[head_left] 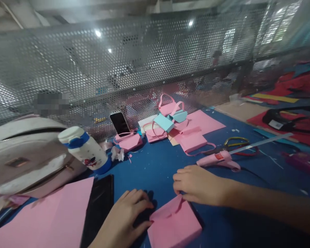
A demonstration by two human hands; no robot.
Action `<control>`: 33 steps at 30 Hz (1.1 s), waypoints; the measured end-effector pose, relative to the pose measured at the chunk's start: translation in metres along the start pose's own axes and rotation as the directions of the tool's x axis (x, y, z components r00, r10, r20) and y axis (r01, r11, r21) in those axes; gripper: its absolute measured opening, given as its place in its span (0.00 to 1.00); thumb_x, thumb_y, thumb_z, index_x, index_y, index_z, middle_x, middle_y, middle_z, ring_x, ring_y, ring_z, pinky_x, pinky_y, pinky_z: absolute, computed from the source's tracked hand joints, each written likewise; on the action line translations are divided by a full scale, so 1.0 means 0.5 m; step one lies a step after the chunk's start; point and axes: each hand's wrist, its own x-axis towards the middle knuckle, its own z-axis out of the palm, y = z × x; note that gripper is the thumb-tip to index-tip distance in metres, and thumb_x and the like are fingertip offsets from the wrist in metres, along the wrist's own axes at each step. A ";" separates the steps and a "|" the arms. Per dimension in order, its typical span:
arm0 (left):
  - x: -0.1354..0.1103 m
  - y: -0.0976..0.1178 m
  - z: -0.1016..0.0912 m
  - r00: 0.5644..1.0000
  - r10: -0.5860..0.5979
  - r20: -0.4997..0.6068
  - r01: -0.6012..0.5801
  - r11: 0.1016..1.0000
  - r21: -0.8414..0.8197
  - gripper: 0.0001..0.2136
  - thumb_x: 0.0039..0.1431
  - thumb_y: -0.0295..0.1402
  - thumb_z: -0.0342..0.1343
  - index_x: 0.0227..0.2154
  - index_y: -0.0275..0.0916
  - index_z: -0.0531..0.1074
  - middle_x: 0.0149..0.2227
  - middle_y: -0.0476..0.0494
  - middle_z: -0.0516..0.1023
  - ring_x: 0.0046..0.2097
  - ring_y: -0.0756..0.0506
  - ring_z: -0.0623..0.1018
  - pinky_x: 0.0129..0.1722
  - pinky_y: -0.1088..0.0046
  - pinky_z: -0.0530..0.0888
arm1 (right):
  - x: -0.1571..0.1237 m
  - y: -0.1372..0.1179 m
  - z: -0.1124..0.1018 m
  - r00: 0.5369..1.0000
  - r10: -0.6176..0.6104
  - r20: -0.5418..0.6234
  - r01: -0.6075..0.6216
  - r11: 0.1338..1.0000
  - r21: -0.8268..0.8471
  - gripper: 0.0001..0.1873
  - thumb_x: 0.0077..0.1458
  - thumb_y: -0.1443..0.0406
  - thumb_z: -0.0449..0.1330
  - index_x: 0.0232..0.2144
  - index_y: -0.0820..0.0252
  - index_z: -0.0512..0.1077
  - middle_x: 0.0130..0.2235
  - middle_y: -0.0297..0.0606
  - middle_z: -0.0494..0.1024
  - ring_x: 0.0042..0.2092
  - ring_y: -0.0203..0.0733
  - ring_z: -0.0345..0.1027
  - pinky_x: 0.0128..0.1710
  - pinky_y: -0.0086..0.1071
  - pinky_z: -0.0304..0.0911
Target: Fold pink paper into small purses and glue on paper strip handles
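A small folded pink paper bag (177, 224) lies on the blue table in front of me, its pointed flap folded over the front. My left hand (129, 217) is at its left edge, the thumb touching the side and the curved fingers spread apart. At the bag's top right corner, my right hand (200, 184) rests with bent fingers on the table and the thumb close to the flap. Neither hand grips the bag. Just beyond my right hand lies a pink glue gun (219, 160) with a long clear glue stick in its back.
Several pink and blue paper bags (165, 122) stand at the back by a perforated metal screen (134, 72). To the left are a tilted bottle (85, 150), a backpack (31, 155), a phone (119, 123) and pink sheets (49, 213). Pliers (236, 140) lie to the right.
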 end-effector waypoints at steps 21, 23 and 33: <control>-0.007 0.018 -0.013 0.811 0.325 -0.487 -0.229 0.941 0.247 0.16 0.63 0.21 0.47 0.50 0.42 0.69 0.45 0.44 0.79 0.43 0.47 0.79 0.46 0.70 0.75 | 0.005 0.003 0.025 0.894 0.010 -0.448 0.065 0.986 0.152 0.11 0.57 0.79 0.53 0.36 0.59 0.66 0.40 0.35 0.73 0.38 0.38 0.68 0.36 0.29 0.59; -0.003 0.022 -0.008 0.811 0.387 -0.439 -0.265 0.912 0.314 0.14 0.65 0.22 0.47 0.50 0.39 0.69 0.44 0.41 0.79 0.40 0.45 0.78 0.40 0.69 0.75 | 0.004 0.004 0.022 0.909 -0.027 -0.417 0.091 0.987 0.134 0.14 0.56 0.81 0.52 0.35 0.58 0.67 0.41 0.34 0.73 0.39 0.38 0.67 0.38 0.30 0.59; -0.010 0.013 -0.033 0.934 0.295 -0.202 -0.306 0.952 -0.024 0.25 0.61 0.49 0.57 0.58 0.49 0.66 0.54 0.40 0.72 0.51 0.42 0.75 0.49 0.67 0.73 | 0.004 -0.009 0.018 0.945 0.061 -0.322 0.029 0.964 0.266 0.09 0.62 0.73 0.53 0.42 0.59 0.69 0.46 0.39 0.73 0.45 0.42 0.67 0.45 0.33 0.62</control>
